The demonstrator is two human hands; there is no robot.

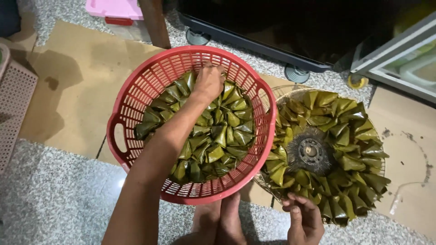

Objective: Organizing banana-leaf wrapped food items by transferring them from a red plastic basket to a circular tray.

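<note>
A red plastic basket (136, 97) holds several green leaf-wrapped pyramid parcels (218, 140). My left hand (208, 82) reaches across to the basket's far side. Its fingers are curled down among the parcels and hidden, so I cannot see whether they hold one. To the right is a round wire tray (285, 90) with a dark hub (311, 150) in the middle and more leaf parcels (349, 136) ringed around it. My right hand (303, 218) rests at the tray's near edge with its fingertips touching the nearest parcels and nothing gripped.
My bare feet (220, 222) lie on the speckled floor just below the basket. Flat cardboard (77, 86) lies under basket and tray. A pink perforated basket (13, 104) sits at the left, a pink box (116, 11) at the back, and a dark wheeled unit (254, 27) behind.
</note>
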